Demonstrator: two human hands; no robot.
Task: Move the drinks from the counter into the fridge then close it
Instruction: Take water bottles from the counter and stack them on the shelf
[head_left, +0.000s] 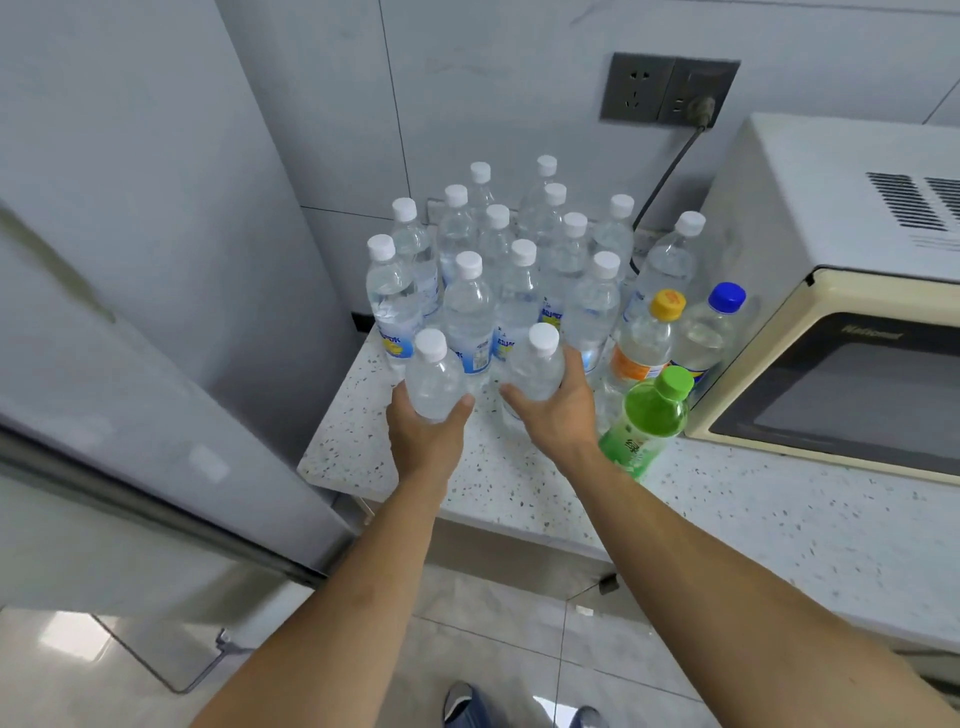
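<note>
2 hands grip 2 bottles, green bottle (649, 421) beside microwave (831, 312)

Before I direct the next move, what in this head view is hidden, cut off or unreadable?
- Fridge interior: only its outer side shows, so shelf space is unknown.
- Rear water bottles: hidden behind the front rows; exact count unclear.
- Bottle labels: too small and blurred to read.
- Microwave: cut off by the right edge.
</note>
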